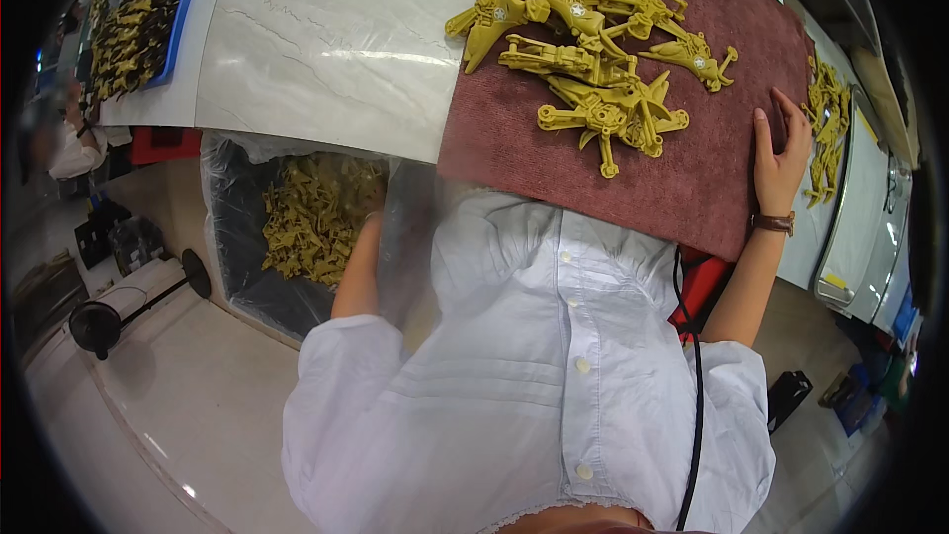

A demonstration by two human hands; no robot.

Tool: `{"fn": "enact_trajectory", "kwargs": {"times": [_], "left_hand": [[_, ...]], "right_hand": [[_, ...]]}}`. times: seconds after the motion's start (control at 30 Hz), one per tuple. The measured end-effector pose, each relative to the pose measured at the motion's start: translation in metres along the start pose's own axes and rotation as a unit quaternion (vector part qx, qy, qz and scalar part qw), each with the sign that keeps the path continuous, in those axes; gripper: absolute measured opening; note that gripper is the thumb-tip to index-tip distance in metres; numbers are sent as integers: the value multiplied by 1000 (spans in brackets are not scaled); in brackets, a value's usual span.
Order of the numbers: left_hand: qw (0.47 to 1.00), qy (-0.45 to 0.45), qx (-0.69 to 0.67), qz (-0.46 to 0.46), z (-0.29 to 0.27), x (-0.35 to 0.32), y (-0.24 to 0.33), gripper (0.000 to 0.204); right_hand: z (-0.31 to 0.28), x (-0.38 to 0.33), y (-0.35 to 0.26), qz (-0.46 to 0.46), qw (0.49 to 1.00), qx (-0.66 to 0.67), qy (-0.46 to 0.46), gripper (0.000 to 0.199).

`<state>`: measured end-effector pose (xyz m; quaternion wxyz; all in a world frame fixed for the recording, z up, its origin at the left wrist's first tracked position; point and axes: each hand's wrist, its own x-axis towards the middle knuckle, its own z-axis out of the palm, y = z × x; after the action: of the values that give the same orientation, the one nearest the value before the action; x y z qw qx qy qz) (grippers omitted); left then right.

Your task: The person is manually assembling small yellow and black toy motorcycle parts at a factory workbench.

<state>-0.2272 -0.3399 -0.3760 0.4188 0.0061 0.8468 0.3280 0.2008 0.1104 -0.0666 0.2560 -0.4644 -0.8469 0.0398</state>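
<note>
Left hand (368, 227) reaches into bagged yellow parts (314, 218), lying every way.

Olive-yellow plastic toy parts (314, 218) fill a clear plastic-lined bin (232, 237) below the table edge — a loose, tangled heap. The bin stands open.

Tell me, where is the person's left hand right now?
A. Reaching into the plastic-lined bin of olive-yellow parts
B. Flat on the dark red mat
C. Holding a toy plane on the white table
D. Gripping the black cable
A: the left hand reaches down into the plastic-lined bin of olive-yellow parts, while the right hand rests on the dark red mat.
</note>
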Motion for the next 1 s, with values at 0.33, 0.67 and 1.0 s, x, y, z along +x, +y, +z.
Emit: {"fn": "enact_trajectory", "kwargs": {"times": [0.33,0.67,1.0], "left_hand": [[964,-28,253,79,9,76,-58,91],[997,-25,50,-54,-55,-73,36,116],[922,123,53,364,-102,-272,250,85]], "right_hand": [[1,-4,7,3,1000,13,14,34],[-4,-6,7,-9,1000,14,5,33],[-3,-3,3,-20,1000,15,2,34]]}}
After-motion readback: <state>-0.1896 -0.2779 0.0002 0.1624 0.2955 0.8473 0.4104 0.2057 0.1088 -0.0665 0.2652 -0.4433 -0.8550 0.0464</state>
